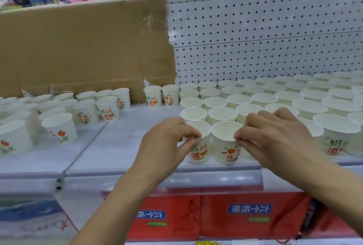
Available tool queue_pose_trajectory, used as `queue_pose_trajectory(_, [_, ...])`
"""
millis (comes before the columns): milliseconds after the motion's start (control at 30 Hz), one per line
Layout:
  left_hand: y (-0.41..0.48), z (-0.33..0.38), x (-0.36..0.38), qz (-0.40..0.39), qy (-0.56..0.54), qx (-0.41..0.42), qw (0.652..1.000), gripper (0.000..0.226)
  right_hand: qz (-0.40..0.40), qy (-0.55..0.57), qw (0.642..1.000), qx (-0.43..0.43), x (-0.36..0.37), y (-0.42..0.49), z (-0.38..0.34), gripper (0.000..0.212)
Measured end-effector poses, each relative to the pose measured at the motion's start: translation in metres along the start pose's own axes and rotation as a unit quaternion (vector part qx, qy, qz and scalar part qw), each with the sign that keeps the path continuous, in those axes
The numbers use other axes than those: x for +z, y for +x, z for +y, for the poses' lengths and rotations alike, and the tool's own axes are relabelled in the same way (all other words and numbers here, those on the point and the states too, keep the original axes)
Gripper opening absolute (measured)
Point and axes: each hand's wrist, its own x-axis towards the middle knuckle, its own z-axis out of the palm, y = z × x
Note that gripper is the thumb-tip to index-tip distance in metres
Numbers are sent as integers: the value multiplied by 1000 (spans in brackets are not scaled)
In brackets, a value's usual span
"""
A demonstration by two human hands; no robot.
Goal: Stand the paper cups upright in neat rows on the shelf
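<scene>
**Q:** What is the setting?
**A:** A shop aisle. A white shelf (121, 146) has a white pegboard (255, 38) at its back and brown cardboard (78, 48) leaning at the rear left.

**Q:** What are the hands doing?
**A:** The left hand (167, 142) pinches the rim of the first cup (198, 150) between thumb and fingers (188, 128). The right hand (275, 136) pinches the rim of the second cup (225, 146) the same way. Both printed paper cups stand upright at the shelf's front edge, just beside each other and possibly touching; the view is not clear enough to tell.

**Q:** What surrounds the fingers?
**A:** Beyond them and to their right, rows of upright cups (275, 95) run back to the pegboard. Well to the left of the fingers stands a looser cluster of cups (84, 111). Under the wrists, on a lower level, sit red boxes (235, 215).
</scene>
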Motion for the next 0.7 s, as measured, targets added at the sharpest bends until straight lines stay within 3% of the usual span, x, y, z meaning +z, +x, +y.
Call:
queue_pose_trajectory(233, [-2, 0, 0, -6, -6, -9, 1000, 12, -7, 12, 1000, -4, -1, 0, 0, 30])
queue_pose_trajectory(500, [0, 0, -1, -29, -14, -18, 999, 15, 6, 5, 1000, -12, -1, 0, -1, 27])
queue_pose_trajectory(700, [-6, -4, 0, -9, -47, -5, 999, 30, 5, 12, 1000, -11, -3, -1, -2, 26])
